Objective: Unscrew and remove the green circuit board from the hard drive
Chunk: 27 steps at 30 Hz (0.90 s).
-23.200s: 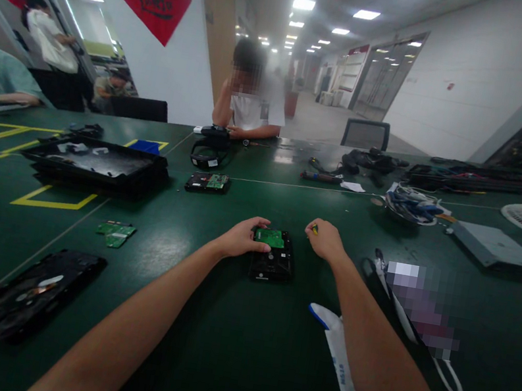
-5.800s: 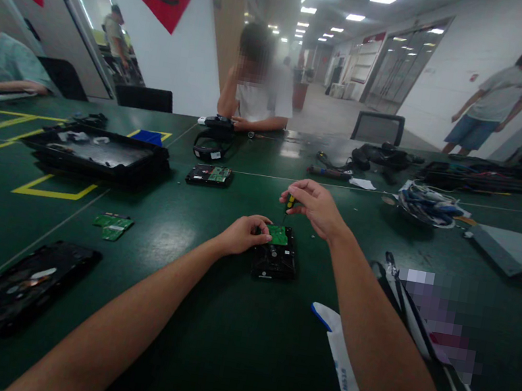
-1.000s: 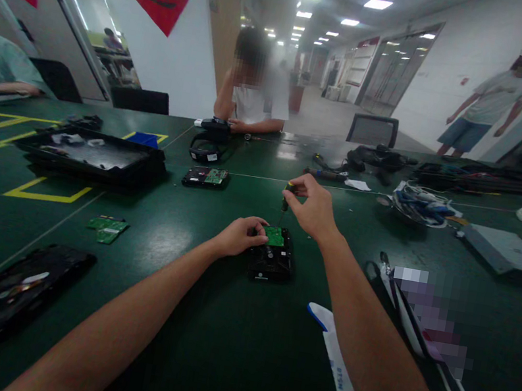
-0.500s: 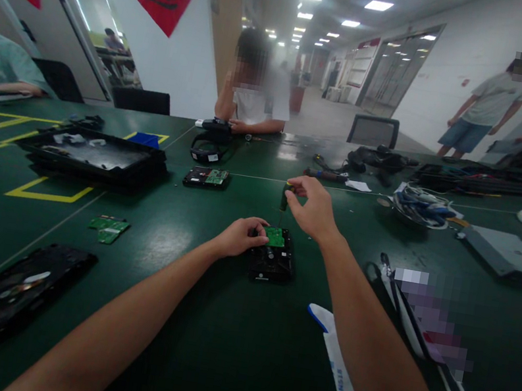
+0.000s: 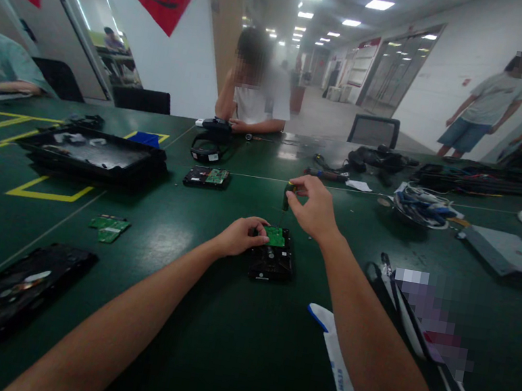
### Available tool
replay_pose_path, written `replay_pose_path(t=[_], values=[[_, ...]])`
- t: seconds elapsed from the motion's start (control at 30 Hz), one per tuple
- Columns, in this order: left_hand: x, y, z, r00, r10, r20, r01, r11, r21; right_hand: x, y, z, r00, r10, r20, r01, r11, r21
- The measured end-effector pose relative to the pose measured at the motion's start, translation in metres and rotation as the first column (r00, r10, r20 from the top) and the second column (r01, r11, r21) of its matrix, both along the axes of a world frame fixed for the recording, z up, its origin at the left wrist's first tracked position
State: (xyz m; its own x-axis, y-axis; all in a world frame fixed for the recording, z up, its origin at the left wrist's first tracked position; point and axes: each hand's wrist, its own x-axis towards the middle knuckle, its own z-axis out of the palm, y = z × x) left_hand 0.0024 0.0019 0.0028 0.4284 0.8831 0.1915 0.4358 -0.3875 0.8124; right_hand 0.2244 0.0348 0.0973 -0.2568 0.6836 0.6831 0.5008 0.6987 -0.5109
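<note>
A black hard drive (image 5: 273, 262) with a green circuit board (image 5: 276, 236) on top lies on the green table in front of me. My left hand (image 5: 240, 235) rests on its left edge, fingers curled onto the board's corner. My right hand (image 5: 312, 205) hovers just above the drive's far end, its fingertips pinched on the dark handle of a small screwdriver (image 5: 286, 198) that stands upright over the board.
A second hard drive (image 5: 206, 178) lies further back. At the left are a black tray (image 5: 92, 156), loose green boards (image 5: 108, 228) and an opened drive (image 5: 9, 293). A lanyard (image 5: 419, 329) and white strap (image 5: 336, 361) lie right. A person sits opposite; another stands at the right wall.
My right hand with the screwdriver has shifted very slightly over the last second. My left hand and the drive have stayed put.
</note>
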Motion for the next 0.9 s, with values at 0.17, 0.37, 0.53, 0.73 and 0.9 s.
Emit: replay_pose_path(t=[0.17, 0.37, 0.53, 0.73, 0.9], values=[[0.0, -0.0003, 0.0011, 1.0, 0.002, -0.006, -0.002, 1.0, 0.002, -0.0005, -0.0003, 0.0, 1.0, -0.003, -0.027, 0.002, 0.999, -0.039], [-0.0004, 0.0013, -0.0013, 1.0, 0.008, -0.017, -0.008, 1.0, 0.005, -0.0009, -0.0028, 0.0021, 1.0, 0.009, 0.019, -0.009, 1.0, -0.008], [-0.0007, 0.0002, -0.0009, 1.0, 0.003, -0.012, -0.003, 1.0, -0.007, 0.0, -0.0011, 0.0014, 0.999, -0.033, -0.028, 0.031, 0.998, -0.062], [0.0001, -0.0012, 0.0025, 1.0, 0.013, -0.023, -0.013, 1.0, -0.005, -0.0012, -0.0035, 0.0033, 0.999, -0.003, 0.032, 0.003, 1.0, -0.017], [-0.0001, -0.0002, 0.0019, 1.0, 0.002, -0.018, -0.002, 1.0, -0.007, -0.0008, -0.0012, 0.0013, 0.999, -0.029, -0.015, 0.028, 0.998, -0.058]])
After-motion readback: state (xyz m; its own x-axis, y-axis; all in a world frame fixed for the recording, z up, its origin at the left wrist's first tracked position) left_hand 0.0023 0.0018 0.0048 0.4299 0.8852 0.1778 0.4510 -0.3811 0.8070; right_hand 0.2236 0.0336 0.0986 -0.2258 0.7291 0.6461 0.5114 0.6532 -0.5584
